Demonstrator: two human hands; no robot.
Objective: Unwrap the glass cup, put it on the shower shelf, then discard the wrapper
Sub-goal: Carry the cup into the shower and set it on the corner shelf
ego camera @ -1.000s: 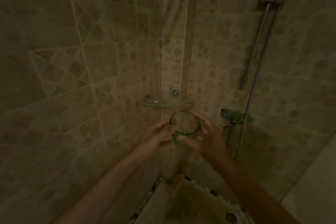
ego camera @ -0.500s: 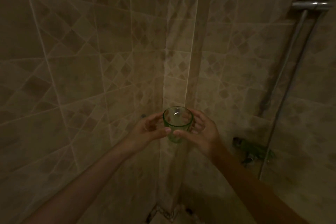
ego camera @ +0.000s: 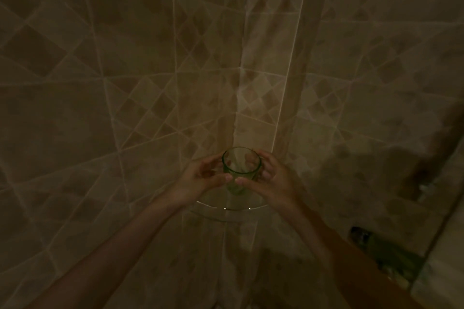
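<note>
Two hands are cradling the glass cup (ego camera: 241, 169) in the tiled shower corner; the left hand (ego camera: 200, 180) is curling its fingers (ego camera: 227, 178) narrowly against the cup's left wall, and the right hand (ego camera: 270, 178) is doing the same from the other side, its fingers (ego camera: 239, 180) pressing the near wall just beside the left thumb tip; both are holding the cup upright, mouth open to the camera. No wrapper is showing on the glass, so the unwrapping is looking finished; the placing is looking under way, since the curved front edge of the shower shelf (ego camera: 226, 208) is gleaming just below the fingers. Whether the cup's base is already resting on the shelf or hanging a little above it I cannot tell; the glass-on-glass line is lost in the dim light. Discarding is remaining; the wrapper itself is nowhere in view, possibly tucked in a palm. To the right of the fingers, a dark greenish fitting (ego camera: 376, 246) is sitting low, too murky to identify.
</note>
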